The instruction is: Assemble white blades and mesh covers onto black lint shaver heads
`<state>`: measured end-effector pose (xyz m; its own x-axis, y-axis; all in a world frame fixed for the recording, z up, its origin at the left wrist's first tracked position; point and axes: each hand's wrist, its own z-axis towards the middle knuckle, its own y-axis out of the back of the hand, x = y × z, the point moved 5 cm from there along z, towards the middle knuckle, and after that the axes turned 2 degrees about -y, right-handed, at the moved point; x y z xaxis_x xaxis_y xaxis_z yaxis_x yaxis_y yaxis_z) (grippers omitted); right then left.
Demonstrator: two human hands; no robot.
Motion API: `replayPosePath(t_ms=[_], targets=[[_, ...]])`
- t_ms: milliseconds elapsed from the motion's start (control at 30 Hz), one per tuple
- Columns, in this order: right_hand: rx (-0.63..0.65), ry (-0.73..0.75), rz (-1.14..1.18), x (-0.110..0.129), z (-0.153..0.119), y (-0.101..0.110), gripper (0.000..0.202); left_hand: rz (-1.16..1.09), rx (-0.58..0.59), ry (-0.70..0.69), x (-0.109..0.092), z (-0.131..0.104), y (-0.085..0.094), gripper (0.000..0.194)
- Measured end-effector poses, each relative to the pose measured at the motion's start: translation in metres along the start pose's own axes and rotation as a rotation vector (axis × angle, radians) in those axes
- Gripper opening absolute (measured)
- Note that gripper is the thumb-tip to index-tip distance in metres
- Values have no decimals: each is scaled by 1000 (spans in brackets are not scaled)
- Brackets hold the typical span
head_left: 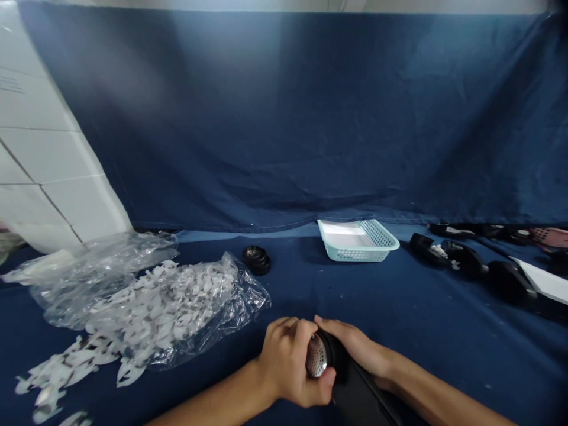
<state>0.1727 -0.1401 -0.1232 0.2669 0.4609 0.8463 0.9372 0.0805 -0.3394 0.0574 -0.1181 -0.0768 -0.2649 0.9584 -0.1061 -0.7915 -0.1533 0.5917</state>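
Low in the middle, a black handheld device [360, 387] like a fabric shaver is held tilted, with a round perforated metal mesh [316, 357] at its head. My left hand [290, 362] is closed around the head, its fingers curled over the mesh's upper edge and the thumb at its lower rim. Against the black body's far side lies my right hand [355, 344], wrapped round it close behind the head. The right fingers are mostly hidden by the device. Beyond my hands is a small stack of round black rings or caps [256, 260].
A clear plastic bag [252, 290] spills many white blade-like pieces [164, 302] onto the blue cloth at left. A light-blue basket [359, 255] holding something white stands at the back. Black device parts [465, 258] and a white sheet [544, 278] lie at right.
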Motion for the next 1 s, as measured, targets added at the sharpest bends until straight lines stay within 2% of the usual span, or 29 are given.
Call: replayPosePath(t_ms=[167,333,467,633,733,1000], targets=[[24,-24,40,-4,-1,1,39,37,-149,-106,-12,4,9,48],[74,-29,123,-3,-2,2,30,55,-195,-74,-18,6,14,59],[138,-76,208,-5,-2,0,30,-4,-160,-75,-16,6,15,59],[166,-150,265,-7,-1,2,39,-90,-28,-65,-7,2,8,71],[179,-187,276,-7,1,2,47,-61,-39,-71,-4,0,9,69],[179,-161,290,-8,1,3,44,-105,-30,-65,1,-3,11,73]])
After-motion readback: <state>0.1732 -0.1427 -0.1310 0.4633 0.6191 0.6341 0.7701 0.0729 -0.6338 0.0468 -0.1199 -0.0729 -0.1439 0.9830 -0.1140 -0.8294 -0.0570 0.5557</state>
